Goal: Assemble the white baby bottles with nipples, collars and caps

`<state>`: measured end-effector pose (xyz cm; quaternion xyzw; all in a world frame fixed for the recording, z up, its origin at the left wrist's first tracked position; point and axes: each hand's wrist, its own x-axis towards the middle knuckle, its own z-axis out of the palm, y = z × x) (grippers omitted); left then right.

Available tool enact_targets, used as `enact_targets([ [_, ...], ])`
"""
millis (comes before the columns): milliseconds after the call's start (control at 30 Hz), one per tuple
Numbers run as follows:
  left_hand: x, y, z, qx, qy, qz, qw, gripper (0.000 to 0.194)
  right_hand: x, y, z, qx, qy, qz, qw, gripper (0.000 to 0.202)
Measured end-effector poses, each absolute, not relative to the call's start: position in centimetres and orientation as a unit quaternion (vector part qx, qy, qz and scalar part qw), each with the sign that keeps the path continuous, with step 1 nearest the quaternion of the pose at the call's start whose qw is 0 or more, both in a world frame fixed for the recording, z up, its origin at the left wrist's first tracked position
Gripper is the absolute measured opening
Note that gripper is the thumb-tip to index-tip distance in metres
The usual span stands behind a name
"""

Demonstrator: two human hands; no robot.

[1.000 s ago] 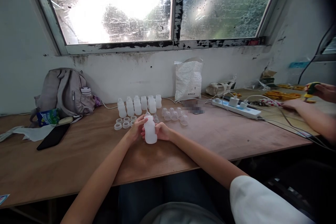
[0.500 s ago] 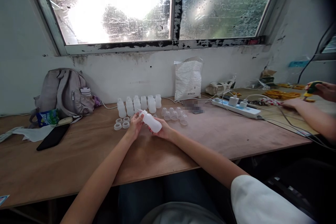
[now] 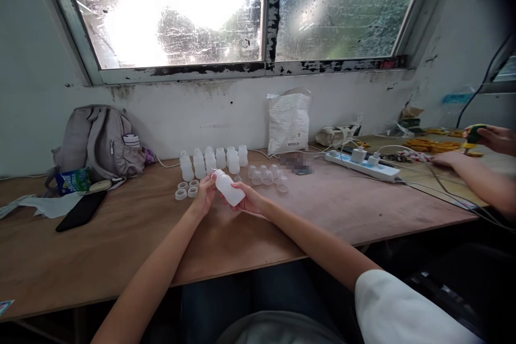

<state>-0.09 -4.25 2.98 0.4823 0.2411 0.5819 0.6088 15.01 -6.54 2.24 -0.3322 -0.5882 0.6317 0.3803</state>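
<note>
A white, cloudy baby bottle (image 3: 229, 189) is held tilted above the table, its top end pointing up and left. My right hand (image 3: 250, 200) is closed around the lower body. At the neck end, the fingers of my left hand (image 3: 206, 192) are closed on the collar, partly covering it. Just behind stand several similar bottles (image 3: 186, 166) in a group, some with clear tops. Collar rings (image 3: 181, 193) lie to the left of my left hand. Several clear caps (image 3: 266, 176) stand to the right, beyond my right hand.
A backpack (image 3: 99, 137) and a black phone (image 3: 81, 211) are on the left. A white plastic bag (image 3: 289, 122) leans on the wall. To the right lie a power strip (image 3: 363, 166) and cables. Another person's hand (image 3: 497, 138) holds a yellow-green tool over yellow parts.
The bottle has shifted slightly left and its top end has gone further behind my left fingers. My right hand has moved a little left with it. The other person's tool has moved slightly left.
</note>
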Motion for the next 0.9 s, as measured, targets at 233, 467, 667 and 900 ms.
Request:
enact_targets([
  [233,0.5,-4.3,2.9,0.442,0.257,0.568,0.645,0.037,13.8,-6.9,2.0,-0.374,-0.572,0.600,0.416,0.033],
  [467,1.0,-4.1,1.9,0.408,0.322,0.586,0.621,0.033,13.8,-6.1,0.1,-0.473,-0.731,0.193,0.452,0.037],
  [667,1.0,-5.1,2.5,0.417,0.304,0.589,0.622,0.015,13.6,-7.1,1.3,-0.443,-0.712,0.362,0.408,0.022],
  [900,0.9,-6.6,4.0,0.466,0.288,0.562,0.619,0.017,13.8,-7.6,1.8,-0.329,-0.626,0.623,0.335,0.034],
])
